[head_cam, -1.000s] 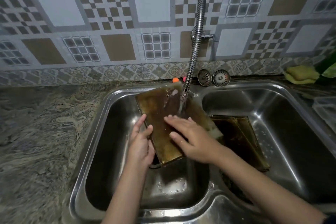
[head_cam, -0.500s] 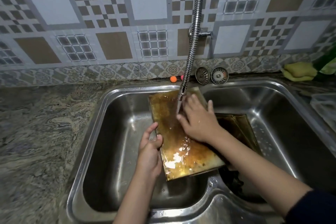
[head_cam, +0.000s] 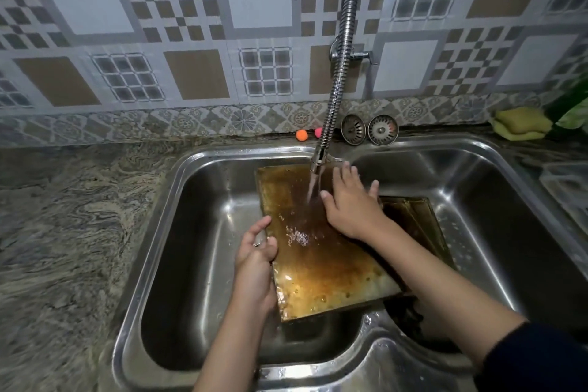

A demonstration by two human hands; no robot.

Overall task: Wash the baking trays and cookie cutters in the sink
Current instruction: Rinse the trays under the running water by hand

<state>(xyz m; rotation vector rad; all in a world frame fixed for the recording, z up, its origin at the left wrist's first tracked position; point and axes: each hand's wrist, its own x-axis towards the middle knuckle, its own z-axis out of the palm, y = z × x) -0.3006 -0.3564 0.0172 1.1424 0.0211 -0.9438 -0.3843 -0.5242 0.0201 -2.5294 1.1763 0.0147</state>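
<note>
Both hands work the tray [head_cam: 321, 251]: your left hand [head_cam: 256, 259] grips its edge, your right hand [head_cam: 351, 204] has slid, fingers flat, up beside the tap [head_cam: 337, 73] stream; rinsing continues.

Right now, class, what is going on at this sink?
A person is rinsing a stained baking tray under the running tap, over the left basin of a double steel sink. The left hand grips the tray's left edge, and the right hand lies flat on its upper part beside the water stream. Another dark tray lies in the right basin. No cookie cutters are visible.
</note>
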